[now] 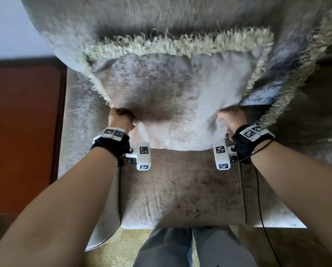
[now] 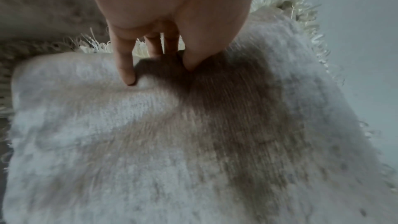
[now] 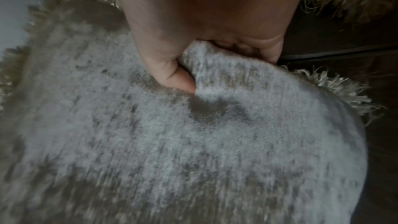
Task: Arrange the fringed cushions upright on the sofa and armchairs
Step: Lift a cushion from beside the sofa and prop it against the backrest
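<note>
A grey-beige velvet cushion (image 1: pixel 173 97) with a cream fringe along its edges is held over the seat of a matching armchair (image 1: pixel 180 189), leaning toward the chair's back. My left hand (image 1: pixel 121 118) grips its near left corner, my right hand (image 1: pixel 229 118) its near right corner. In the left wrist view the fingers (image 2: pixel 125 67) dig into the cushion (image 2: pixel 172 142) fabric. In the right wrist view the thumb (image 3: pixel 178 79) and curled fingers pinch a fold of the cushion (image 3: pixel 193 142). A second fringed cushion (image 1: pixel 303 74) lies at the right, partly out of frame.
The armchair's curved back (image 1: pixel 142 20) rises behind the cushion. A reddish-brown wooden surface (image 1: pixel 20 132) stands to the left. A yellowish carpet (image 1: pixel 119 247) and my legs (image 1: pixel 192 247) are below the seat's front edge. A cable hangs from my right wrist.
</note>
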{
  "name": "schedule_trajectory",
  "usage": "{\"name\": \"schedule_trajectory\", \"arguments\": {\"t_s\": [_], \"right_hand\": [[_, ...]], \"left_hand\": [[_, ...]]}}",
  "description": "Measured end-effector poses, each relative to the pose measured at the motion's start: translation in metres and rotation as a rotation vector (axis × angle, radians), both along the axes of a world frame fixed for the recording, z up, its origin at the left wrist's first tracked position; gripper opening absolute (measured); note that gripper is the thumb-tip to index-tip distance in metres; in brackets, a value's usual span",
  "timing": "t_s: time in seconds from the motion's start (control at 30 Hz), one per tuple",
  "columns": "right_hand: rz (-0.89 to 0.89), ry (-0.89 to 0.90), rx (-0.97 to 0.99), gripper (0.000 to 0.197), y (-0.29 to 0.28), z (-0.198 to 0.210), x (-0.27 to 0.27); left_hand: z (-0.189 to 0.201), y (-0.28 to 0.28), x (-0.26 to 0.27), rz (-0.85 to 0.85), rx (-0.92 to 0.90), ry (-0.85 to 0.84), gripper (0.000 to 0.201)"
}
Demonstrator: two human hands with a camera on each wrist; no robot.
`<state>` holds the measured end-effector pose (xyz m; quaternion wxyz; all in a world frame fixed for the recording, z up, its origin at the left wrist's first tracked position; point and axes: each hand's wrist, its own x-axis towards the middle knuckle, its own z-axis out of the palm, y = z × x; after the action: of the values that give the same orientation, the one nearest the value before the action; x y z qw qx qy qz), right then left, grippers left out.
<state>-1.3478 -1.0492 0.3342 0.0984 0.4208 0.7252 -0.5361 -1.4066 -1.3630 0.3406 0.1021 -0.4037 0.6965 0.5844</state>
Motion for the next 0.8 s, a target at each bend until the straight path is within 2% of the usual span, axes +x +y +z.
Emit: {"name": "schedule_trajectory", "arguments": {"t_s": [0.1, 0.2, 0.3, 0.43, 0.53, 0.8], "right_hand": [[-0.044, -0.004, 0.02, 0.024, 0.006, -0.007, 0.001], [-0.128, 0.039, -0.004, 0.035, 0.006, -0.008, 0.001], [-0.151, 0.089, -0.006, 0.03, 0.001, -0.01, 0.004], [-0.217, 0.145, -0.016, 0.036, -0.005, -0.01, 0.008], [-0.274, 0.165, -0.022, 0.03, -0.004, -0.009, 0.003], [-0.229, 0.076, 0.036, 0.046, 0.004, -0.018, -0.01]], "left_hand": [[0.002, 0.009, 0.005, -0.071, 0.016, 0.1, 0.025], [0.001, 0.007, 0.008, -0.045, 0.055, 0.13, 0.031], [-0.003, 0.002, 0.01, -0.031, 0.097, 0.14, 0.032], [-0.001, -0.005, 0.018, -0.033, 0.139, 0.149, 0.03], [0.004, -0.004, 0.017, -0.011, 0.165, 0.184, 0.03], [0.002, 0.006, 0.006, -0.026, 0.118, 0.046, 0.036]]}}
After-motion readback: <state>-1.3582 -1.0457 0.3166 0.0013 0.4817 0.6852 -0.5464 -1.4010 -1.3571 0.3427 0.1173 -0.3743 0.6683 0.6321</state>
